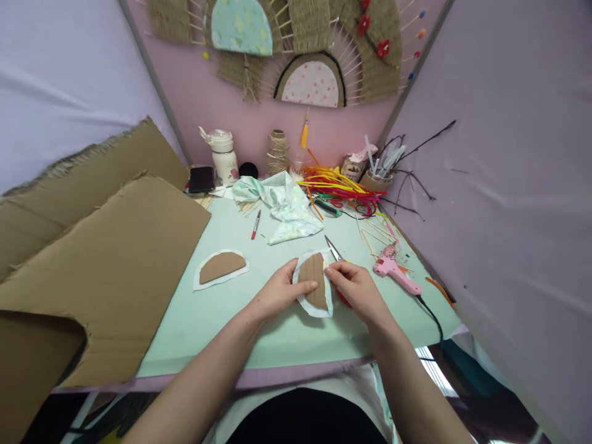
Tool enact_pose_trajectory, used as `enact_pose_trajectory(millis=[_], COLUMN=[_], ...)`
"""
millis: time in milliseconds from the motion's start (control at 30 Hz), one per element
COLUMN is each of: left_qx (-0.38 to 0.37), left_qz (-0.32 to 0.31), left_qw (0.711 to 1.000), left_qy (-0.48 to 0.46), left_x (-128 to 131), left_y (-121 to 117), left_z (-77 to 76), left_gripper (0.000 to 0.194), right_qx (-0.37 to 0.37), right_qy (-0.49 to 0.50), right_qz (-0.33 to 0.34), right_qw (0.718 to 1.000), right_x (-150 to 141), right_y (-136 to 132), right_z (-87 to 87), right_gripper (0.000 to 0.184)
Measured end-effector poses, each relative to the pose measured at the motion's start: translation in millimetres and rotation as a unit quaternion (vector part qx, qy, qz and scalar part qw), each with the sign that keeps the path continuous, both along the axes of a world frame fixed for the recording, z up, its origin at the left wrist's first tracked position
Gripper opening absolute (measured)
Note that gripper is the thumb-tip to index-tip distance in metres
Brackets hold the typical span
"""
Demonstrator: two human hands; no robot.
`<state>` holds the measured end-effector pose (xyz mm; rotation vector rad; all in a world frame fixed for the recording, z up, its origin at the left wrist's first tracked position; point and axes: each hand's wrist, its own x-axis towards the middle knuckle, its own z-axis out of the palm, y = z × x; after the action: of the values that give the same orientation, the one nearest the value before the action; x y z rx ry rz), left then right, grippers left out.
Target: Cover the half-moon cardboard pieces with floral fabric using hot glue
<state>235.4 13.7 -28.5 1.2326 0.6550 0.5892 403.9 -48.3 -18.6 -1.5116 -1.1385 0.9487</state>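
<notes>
My left hand [287,287] grips a half-round cardboard piece [312,271] backed with white fabric, its thumb lying across the brown face. The fabric sticks out as a border all round the cardboard. With thumb and finger pinched, my right hand [354,285] holds the fabric at the straight edge on the right. Partly hidden behind that hand are scissors [333,248], blades pointing away from me. To the left, a second half-round cardboard piece [224,266] lies flat on its own white fabric.
Large cardboard sheets [120,246] cover the left side. A pink glue gun [396,269] with a cord lies at right. Patterned cloth [289,206], a red marker [256,224], coloured pipe cleaners [342,183], a twine spool [277,151] and a white bottle [224,157] stand or lie farther back.
</notes>
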Motion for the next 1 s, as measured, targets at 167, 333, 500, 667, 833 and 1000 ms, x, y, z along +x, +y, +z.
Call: enact_pose_trajectory(millis=[167, 333, 500, 667, 833, 1000], left_qx=[0.063, 0.098, 0.051, -0.08, -0.059, -0.116], left_qz=[0.002, -0.024, -0.014, 0.005, -0.014, 0.06], left_qw=[0.998, 0.994, 0.998, 0.996, 0.996, 0.986], left_qy=[0.029, 0.046, 0.028, -0.034, -0.065, -0.105], left_x=[-1, 0, 1, 0, 6, 13], left_y=[1, -2, -3, 0, -6, -11], left_z=[-0.3, 2.2, 6.5, 8.5, 3.4, 0.0], left_gripper=[0.044, 0.039, 0.041, 0.049, 0.052, 0.034], right_qx=[-0.001, -0.005, -0.005, 0.025, 0.03, 0.016], right_qy=[-0.022, 0.026, 0.112, 0.339, 0.376, 0.33], right_qz=[-0.018, -0.008, -0.064, -0.137, -0.109, -0.035], right_qw=[1.0, 1.0, 0.992, 0.93, 0.92, 0.943], right_x=[-4, -1, 0, -3, -20, -36], right_y=[-2, -3, 0, 9, 9, 8], right_z=[1.5, 1.1, -4.9, -1.6, 1.8, -5.5], right_gripper=[0.03, 0.037, 0.035, 0.031, 0.03, 0.026])
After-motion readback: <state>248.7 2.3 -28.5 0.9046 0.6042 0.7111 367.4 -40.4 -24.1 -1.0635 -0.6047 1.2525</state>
